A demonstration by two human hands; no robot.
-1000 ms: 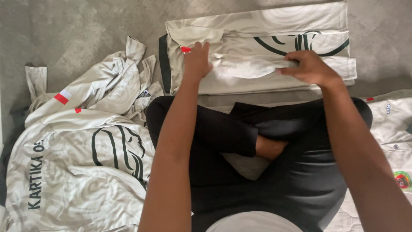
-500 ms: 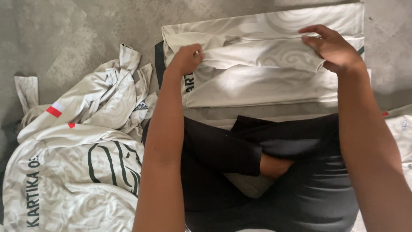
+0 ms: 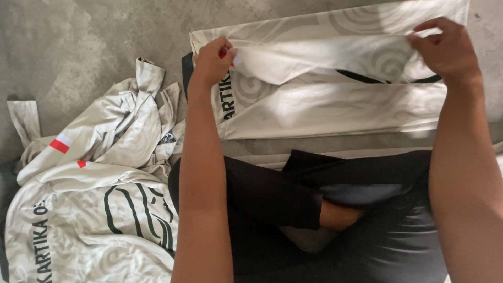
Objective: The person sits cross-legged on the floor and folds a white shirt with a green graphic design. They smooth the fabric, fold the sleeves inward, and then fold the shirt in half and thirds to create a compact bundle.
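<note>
Grey concrete floor [image 3: 78, 47] under me. A heap of pale shirts [image 3: 94, 199] with red tabs lies at my left. Ahead, my left hand [image 3: 212, 60] and right hand [image 3: 445, 50] each pinch the folded cream shirt [image 3: 335, 105].

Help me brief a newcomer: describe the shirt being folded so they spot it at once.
On the grey concrete floor, past the person's crossed legs, lies a flat cream shirt. The left hand and right hand lift its upper fold. Unlike the crumpled heap of shirts at left, it is smoothed into a neat rectangle.
</note>
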